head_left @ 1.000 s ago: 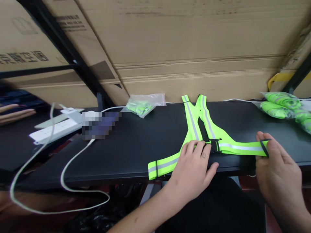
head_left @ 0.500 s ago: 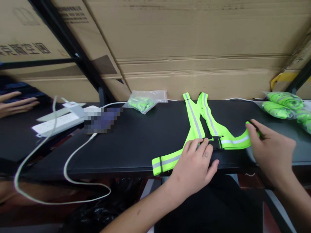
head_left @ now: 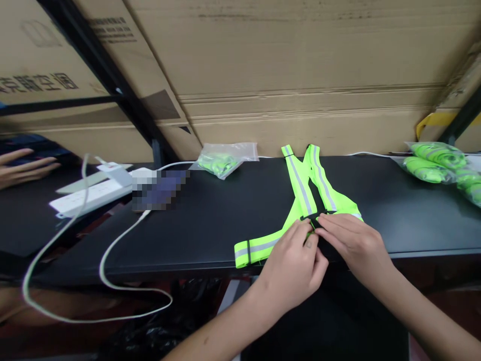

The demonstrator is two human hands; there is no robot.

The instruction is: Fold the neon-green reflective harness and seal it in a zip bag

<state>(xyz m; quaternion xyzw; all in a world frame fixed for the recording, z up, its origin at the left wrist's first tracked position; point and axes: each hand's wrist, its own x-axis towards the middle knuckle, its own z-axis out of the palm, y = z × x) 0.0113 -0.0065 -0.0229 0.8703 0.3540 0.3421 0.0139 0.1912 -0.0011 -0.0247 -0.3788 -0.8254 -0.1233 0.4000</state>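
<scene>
Head view: neon-yellow reflective harness (head_left: 302,200) lies flat on the black tabletop (head_left: 210,235), its two grey-striped shoulder bands running away from the person and meeting near the far edge. Black plastic buckle (head_left: 310,218) sits at the junction of the bands, mostly hidden by the hands.

Main change: right hand (head_left: 351,240) has left the strap end it held out to the right and has come in to the buckle. Its band no longer runs out along the table; that run and its end are out of sight, likely under or between the hands, can't confirm. Left hand (head_left: 291,265) has barely shifted.

Hands now together, fingertips meeting over the buckle. Left fingers curl onto it and look closed. Right fingers lie across it; can't tell whether they pinch. All work is now at one spot.

Lower-left band end (head_left: 248,252), with its black keeper, lies free on the table.

Around it: clear bag of neon-yellow items (head_left: 221,163) behind, more bags (head_left: 426,168) far right, white power strip (head_left: 86,195) and cable (head_left: 112,255) to the left. Another person's hand (head_left: 22,173) rests at far left, well apart.
</scene>
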